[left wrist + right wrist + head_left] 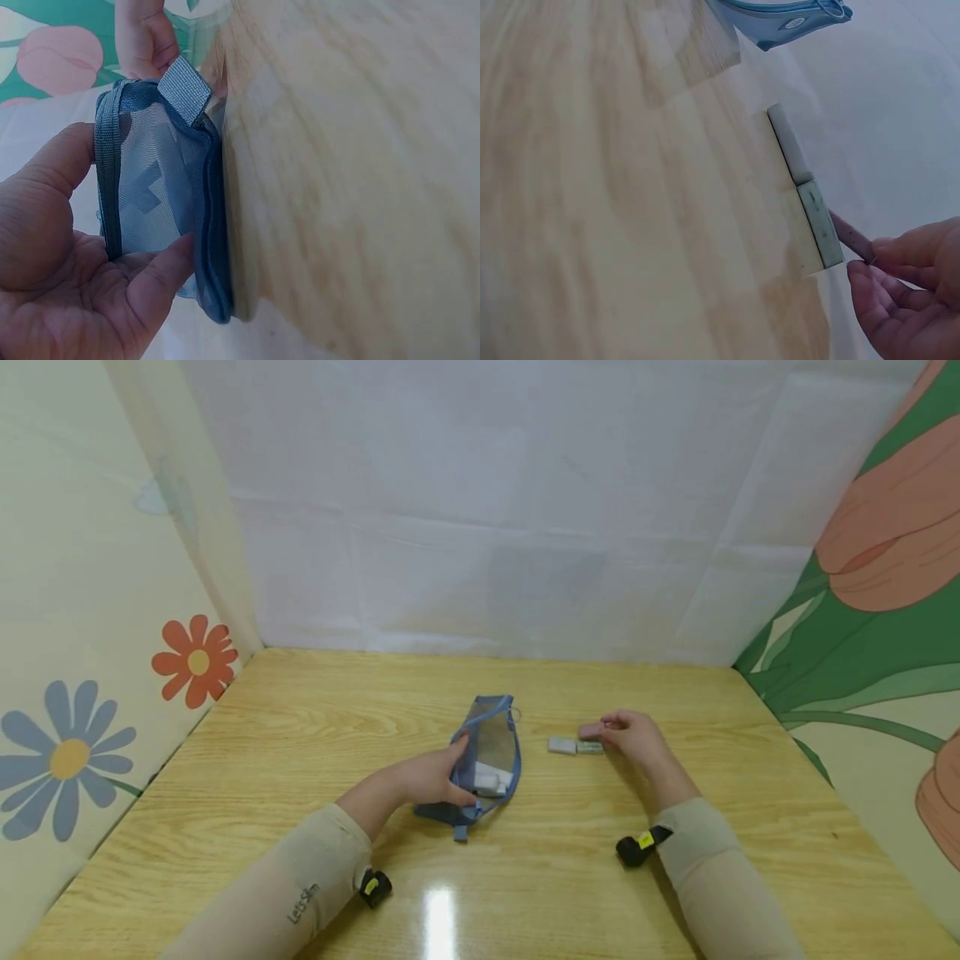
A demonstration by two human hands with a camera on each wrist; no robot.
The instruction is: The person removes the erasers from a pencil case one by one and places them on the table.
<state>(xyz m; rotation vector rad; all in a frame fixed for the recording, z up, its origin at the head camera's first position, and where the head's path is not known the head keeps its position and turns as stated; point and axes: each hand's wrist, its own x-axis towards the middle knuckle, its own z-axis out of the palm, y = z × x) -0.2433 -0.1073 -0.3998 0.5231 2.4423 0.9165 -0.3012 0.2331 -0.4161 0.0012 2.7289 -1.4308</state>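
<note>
A blue mesh zipper pouch (480, 752) stands on the table with its mouth spread and several white blocks (491, 779) inside. My left hand (431, 777) grips its left side; in the left wrist view the thumb (71, 154) lies at the zipper edge and fingers curl along the mesh. To the right, my right hand (637, 742) pinches the end of a small pink rectangular block (849, 234) between thumb and fingertips. Just beside it, a light grey block (787, 142) and a pale green block (821, 223) lie end to end.
The wooden table (337, 710) reaches back to a white cloth wall (487, 568). Flower-printed panels close off the left and right sides. Black camera straps sit on both sleeved wrists.
</note>
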